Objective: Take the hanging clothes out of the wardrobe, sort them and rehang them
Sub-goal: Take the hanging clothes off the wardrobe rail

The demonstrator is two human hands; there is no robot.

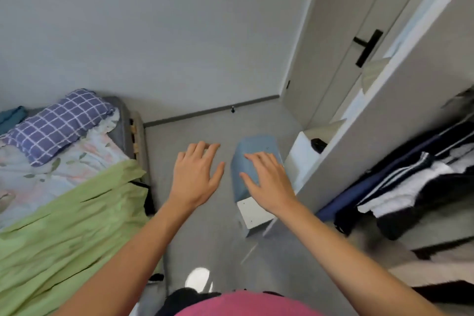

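Head view: hanging clothes (pixel 400 184) beyond empty right hand (pixel 269 177)

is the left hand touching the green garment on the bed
Apart. The head view shows the left hand open in the air over bare grey floor, with a plain strip of floor and bed edge between it and the green garment.

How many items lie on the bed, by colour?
Green: 1, the green garment
Blue checked: 1, the pillow
Teal: 1, the teal cloth
Total: 3, not counting the floral sheet under them.
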